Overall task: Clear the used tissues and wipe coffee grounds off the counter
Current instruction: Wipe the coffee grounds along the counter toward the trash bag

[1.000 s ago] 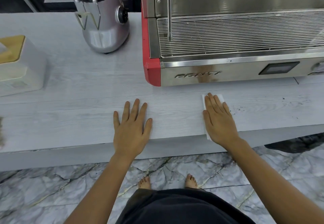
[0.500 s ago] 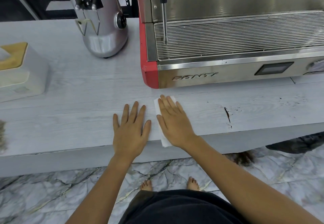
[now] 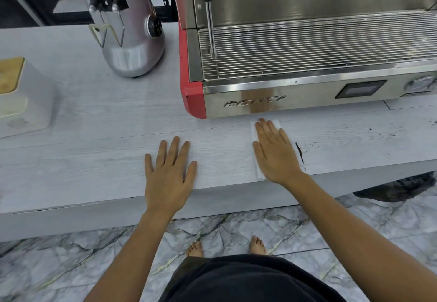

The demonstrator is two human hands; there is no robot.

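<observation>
**Wipe in progress: tissue pinned flat, grounds just to its right**

My right hand (image 3: 275,154) is flat, fingers together, palm down on a white tissue (image 3: 254,134). No pinch, just pressure. Tissue lies on the counter (image 3: 94,160), just in front of the espresso machine (image 3: 307,65); its near edge reaches the counter lip. My left hand (image 3: 169,174) is flat and spread on bare counter, holding nothing, well apart from the right.

Coffee grounds (image 3: 299,151): a dark streak just beside my right hand, more specks scattered further right toward the edge of view.

Handling, my read: the tissue is light, thin, soft, with no stiffness. It'll bunch or tear if dragged by a corner. Best to keep the whole palm on it and push. Grounds are loose and dry-looking, likely to smear or roll off the lip. For pickup, gather the tissue inward around the grounds and pinch the bunch from above.
</observation>
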